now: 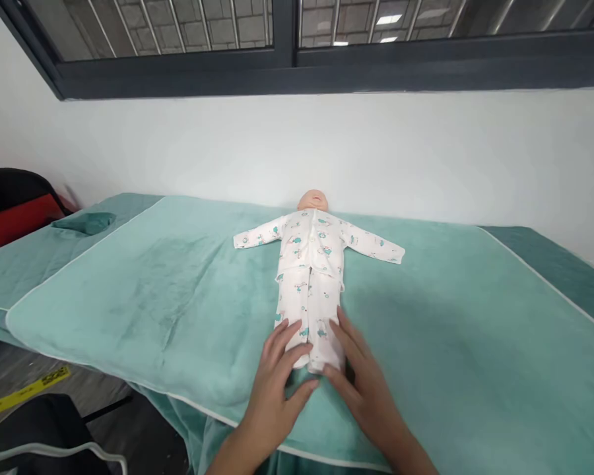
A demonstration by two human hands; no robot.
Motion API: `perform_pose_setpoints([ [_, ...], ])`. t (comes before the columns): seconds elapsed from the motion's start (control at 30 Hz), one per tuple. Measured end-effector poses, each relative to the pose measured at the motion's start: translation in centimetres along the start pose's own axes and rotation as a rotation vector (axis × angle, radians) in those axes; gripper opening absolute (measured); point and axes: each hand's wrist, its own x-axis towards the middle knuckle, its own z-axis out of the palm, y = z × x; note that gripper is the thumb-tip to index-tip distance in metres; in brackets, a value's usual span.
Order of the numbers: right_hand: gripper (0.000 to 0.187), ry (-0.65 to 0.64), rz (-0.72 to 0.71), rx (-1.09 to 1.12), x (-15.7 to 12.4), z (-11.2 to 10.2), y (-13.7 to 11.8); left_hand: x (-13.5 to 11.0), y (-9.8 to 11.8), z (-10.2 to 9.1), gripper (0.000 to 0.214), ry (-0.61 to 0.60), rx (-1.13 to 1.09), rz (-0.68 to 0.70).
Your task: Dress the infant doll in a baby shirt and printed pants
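A baby doll (313,200) lies on its back with its head toward the wall. It wears a white patterned long-sleeved top (311,241) with both sleeves spread out sideways, and matching white trousers (309,297). My left hand (280,379) rests at the lower left trouser leg, its fingers apart and lying over the cloth. On the other leg, my right hand (359,373) lies along the outer edge near the hem, fingers spread. Neither hand visibly grips the cloth. The doll's hands and feet are not seen.
A green padded sheet (440,316) with pale piping covers the bed. A dark window frame (287,72) runs above the white wall. At left are a red and black bag or chair (20,211), a black seat (39,429), and yellow floor tape (24,394).
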Motion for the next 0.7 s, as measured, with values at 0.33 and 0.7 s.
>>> perform_pose_setpoints([
  [0.33,0.009,0.162,0.18,0.126,-1.4,0.5,-1.8,1.0,0.9,0.9,0.024,0.258,0.089,0.128],
  [0.7,0.008,0.073,0.083,0.055,-3.0,0.1,-1.0,-1.2,1.1,1.2,0.029,0.294,0.442,0.316],
])
